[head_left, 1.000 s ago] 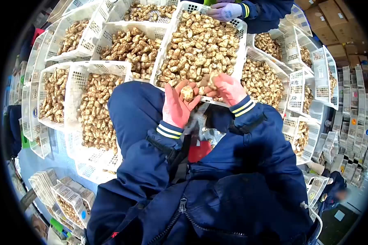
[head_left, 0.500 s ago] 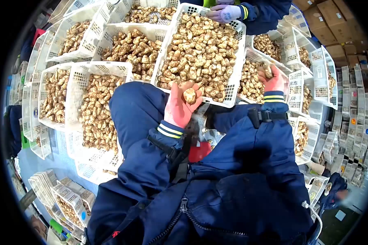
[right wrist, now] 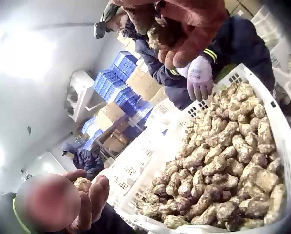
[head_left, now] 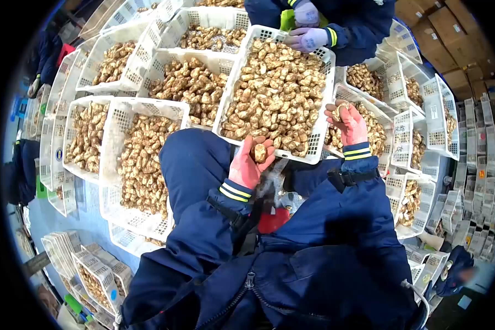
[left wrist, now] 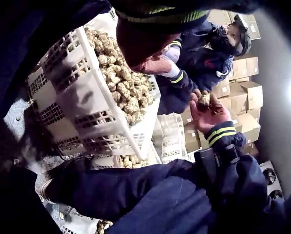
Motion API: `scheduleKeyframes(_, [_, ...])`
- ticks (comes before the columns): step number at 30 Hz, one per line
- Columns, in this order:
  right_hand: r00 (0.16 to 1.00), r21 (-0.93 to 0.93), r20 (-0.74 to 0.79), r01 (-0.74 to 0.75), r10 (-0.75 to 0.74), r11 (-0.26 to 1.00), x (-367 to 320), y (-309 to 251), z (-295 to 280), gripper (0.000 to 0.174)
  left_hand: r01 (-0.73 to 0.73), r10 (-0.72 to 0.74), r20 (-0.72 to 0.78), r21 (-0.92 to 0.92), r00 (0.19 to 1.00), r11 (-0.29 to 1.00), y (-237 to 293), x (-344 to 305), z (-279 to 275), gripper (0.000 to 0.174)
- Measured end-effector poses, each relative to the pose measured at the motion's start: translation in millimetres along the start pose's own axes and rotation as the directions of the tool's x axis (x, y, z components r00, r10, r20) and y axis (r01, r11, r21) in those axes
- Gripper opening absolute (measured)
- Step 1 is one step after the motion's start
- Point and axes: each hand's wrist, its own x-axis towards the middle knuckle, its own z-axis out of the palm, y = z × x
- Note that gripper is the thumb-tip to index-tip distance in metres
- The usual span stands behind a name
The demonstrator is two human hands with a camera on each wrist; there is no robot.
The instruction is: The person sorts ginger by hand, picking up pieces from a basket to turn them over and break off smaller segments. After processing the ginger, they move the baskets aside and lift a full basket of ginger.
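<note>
Red-gloved left hand [head_left: 246,165] cups a brown knobbly tuber [head_left: 259,152]; right hand [head_left: 351,124] curls round a second tuber [head_left: 339,112], beside the heaped white plastic crate [head_left: 319,140] at upper centre.

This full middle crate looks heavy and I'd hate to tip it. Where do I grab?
Likely by the slotted long side walls of the white crate, one hand each, from the near end: it is heaped full, the lattice gives finger holds.
</note>
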Motion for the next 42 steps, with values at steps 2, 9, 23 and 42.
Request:
scheduleKeyframes(2, [0.999,0.0,-0.043,0.015,-0.015,1.0,-2.8,-1.9,-2.3,0.044,-0.021,0.021,0.053,-0.007,0.998,1.0,-0.3,0.1,-0.4,0.04])
scheduleKeyframes(9, [0.966,0.161,-0.257,0.017,0.025,0.987,6.3,4.5,-20.8,0.031,0.011,-0.01,0.053,-0.011,0.999,1.0,2.3,-0.9,-3.0,0.039])
scheduleKeyframes(23, [0.919,-0.022,-0.378,-0.127,0.109,0.992,34.2,-12.7,-86.4,0.032,0.031,-0.027,0.055,-0.06,0.998,0.998,1.9,0.0,-3.3,0.037])
scheduleKeyframes(42, [0.968,-0.23,0.178,-0.133,0.176,0.964,30.9,18.4,-13.3,0.063,-0.03,0.033,0.075,-0.038,0.997,0.999,-0.9,0.1,-5.4,0.038])
